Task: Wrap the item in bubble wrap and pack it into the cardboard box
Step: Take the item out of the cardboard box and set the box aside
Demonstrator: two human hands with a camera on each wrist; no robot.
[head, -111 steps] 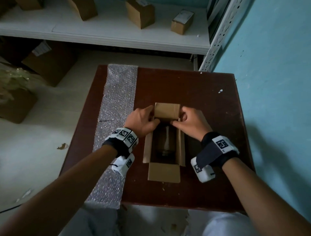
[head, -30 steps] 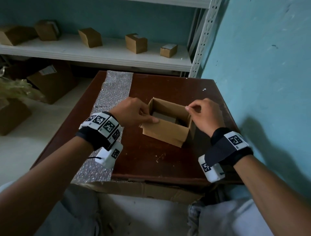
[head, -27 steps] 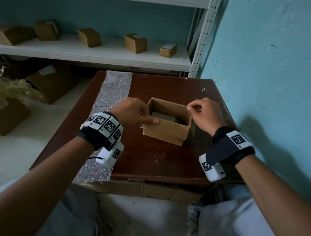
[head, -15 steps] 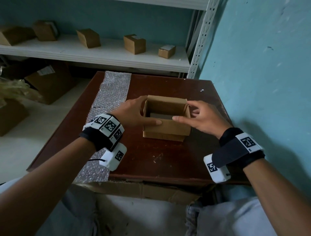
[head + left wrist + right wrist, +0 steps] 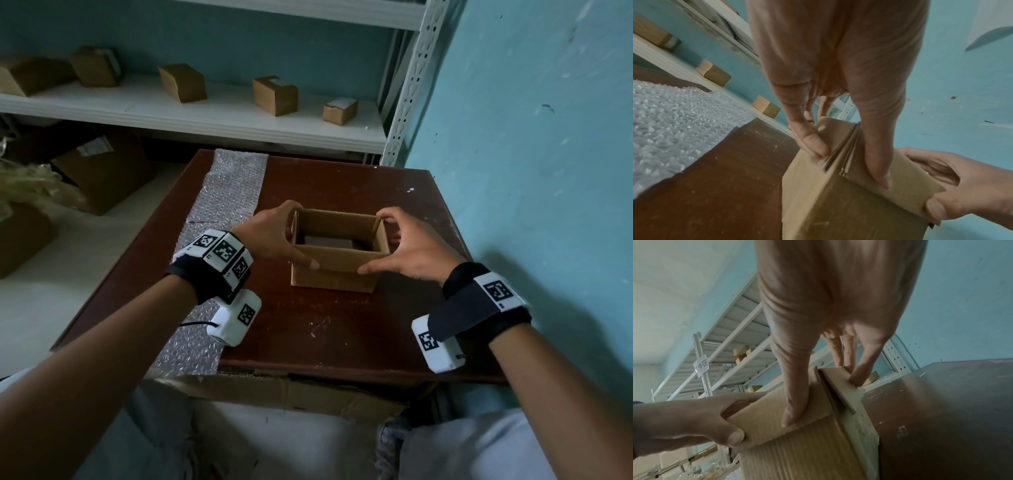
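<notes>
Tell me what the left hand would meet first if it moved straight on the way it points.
Probably the cardboard box: the left hand already grips its left side, pointing right.

Dim room, soft shadows, wide-angle edge distortion, wrist views slightly blurred

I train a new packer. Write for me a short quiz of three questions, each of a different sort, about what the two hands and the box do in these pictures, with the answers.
1. True or false: the cardboard box stands upright on the brown table with its top open.
2. Multiple choice: where does the bubble wrap lie? A) inside the box; B) flat on the table, on the left-hand side of the box; C) on the shelf.
3. Fill the gap: the left hand and the right hand both hold the box, each with its thumb on the ___ wall.

Key: 1 true; 2 B; 3 near.
</notes>
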